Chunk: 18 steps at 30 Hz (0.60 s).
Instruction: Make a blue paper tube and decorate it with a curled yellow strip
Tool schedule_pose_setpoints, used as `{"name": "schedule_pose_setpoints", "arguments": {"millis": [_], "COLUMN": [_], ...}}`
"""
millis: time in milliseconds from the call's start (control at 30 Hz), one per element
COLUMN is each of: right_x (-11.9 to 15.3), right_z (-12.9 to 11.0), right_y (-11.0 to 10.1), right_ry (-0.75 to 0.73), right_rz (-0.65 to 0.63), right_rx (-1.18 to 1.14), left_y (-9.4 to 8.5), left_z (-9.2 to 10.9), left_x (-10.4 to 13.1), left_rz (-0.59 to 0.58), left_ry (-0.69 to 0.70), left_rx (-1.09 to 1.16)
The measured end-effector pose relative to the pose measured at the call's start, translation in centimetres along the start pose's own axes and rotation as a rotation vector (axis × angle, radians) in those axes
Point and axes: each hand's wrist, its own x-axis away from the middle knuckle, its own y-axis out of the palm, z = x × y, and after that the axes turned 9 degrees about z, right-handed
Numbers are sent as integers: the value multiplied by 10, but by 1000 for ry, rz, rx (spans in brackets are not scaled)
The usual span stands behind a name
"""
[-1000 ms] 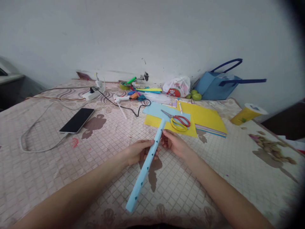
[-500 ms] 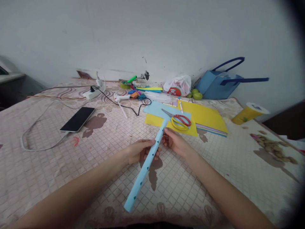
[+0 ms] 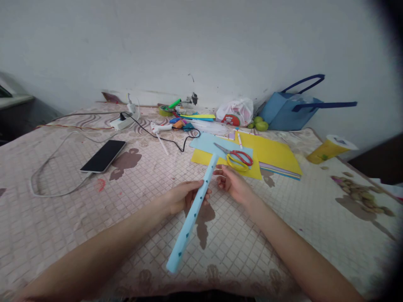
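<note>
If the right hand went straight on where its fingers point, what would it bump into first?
Probably the light blue paper tube, close in front of the right hand, though depth is unclear.

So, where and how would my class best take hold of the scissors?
Probably by the handles, from the near right: the scissors lie on the sheets, blades pointing to the far left, loops on the nearer, right-hand end. The right hand suits; the left hand grips the tube.
</note>
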Motion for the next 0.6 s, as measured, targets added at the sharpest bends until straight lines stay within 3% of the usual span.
{"name": "schedule_pose_setpoints", "arguments": {"millis": [200, 400, 600], "right_x": [3, 14, 35], "right_z": [3, 13, 15], "right_y": [0, 10, 24], "right_ry": [-31, -81, 37], "right_rz": [-42, -114, -310], "right_rx": [124, 272, 341], "left_y": [-7, -6, -5], "left_z": [9, 13, 21], "left_x": [-8, -6, -4], "left_rz": [74, 43, 52], "left_ry": [92, 164, 207], "left_rx": [148, 161, 230]}}
